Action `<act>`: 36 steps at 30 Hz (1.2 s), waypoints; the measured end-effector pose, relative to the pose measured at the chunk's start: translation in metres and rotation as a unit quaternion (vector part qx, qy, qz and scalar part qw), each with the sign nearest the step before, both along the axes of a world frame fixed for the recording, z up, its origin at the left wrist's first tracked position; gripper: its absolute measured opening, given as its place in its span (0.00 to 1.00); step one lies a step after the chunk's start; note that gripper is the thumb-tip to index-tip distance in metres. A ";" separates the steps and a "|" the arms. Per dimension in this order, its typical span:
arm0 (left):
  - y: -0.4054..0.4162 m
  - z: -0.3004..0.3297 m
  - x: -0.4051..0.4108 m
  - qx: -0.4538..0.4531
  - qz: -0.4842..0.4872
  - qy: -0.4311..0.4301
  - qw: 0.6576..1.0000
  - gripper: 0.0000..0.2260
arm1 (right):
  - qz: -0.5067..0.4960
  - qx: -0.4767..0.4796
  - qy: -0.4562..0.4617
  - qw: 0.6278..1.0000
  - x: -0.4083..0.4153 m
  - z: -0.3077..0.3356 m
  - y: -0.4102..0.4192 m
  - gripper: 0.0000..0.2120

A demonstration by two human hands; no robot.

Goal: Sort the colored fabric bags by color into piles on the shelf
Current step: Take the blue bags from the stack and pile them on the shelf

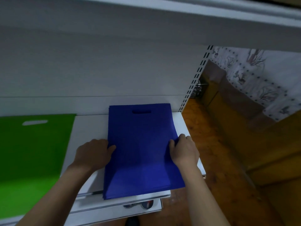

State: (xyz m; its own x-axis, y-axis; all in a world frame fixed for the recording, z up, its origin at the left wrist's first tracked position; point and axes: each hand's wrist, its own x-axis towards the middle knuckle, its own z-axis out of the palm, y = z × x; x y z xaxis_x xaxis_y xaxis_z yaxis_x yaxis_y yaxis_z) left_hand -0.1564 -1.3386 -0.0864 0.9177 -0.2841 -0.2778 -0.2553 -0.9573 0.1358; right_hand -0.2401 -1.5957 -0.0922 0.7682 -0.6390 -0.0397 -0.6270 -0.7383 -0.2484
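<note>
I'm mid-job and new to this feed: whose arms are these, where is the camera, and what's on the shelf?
There is no machine here: these are a person's two bare arms, filmed by a camera worn on their head, looking forward and down. On the white shelf lies a blue pile of fabric bags, its near end hanging over the front edge. The left hand grips its left edge and the right hand grips its right edge. To the left, apart from it, lies a green pile.

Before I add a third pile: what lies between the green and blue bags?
Head view: only bare white shelf between green bags and blue bags.
</note>
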 end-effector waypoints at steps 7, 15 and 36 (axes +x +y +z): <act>0.029 0.025 -0.015 -0.034 0.047 -0.094 0.994 0.19 | 0.030 -0.044 0.010 0.999 -0.002 0.029 0.033 0.30; 0.150 0.037 -0.053 -0.061 0.101 -0.220 0.968 0.14 | 0.263 0.020 -0.097 0.960 0.019 0.048 0.182 0.27; 0.600 0.057 -0.283 -0.004 0.525 -0.253 0.812 0.14 | 0.636 0.057 -0.139 0.757 -0.040 0.061 0.692 0.19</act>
State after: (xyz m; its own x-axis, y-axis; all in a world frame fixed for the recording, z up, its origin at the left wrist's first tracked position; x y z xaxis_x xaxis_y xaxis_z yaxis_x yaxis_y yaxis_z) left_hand -0.4396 -0.7386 -0.0292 0.6506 0.7300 0.2090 0.6771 -0.6824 0.2755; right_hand -0.2804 -0.9038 -0.0312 0.7487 0.6192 0.2369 0.6603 -0.6651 -0.3487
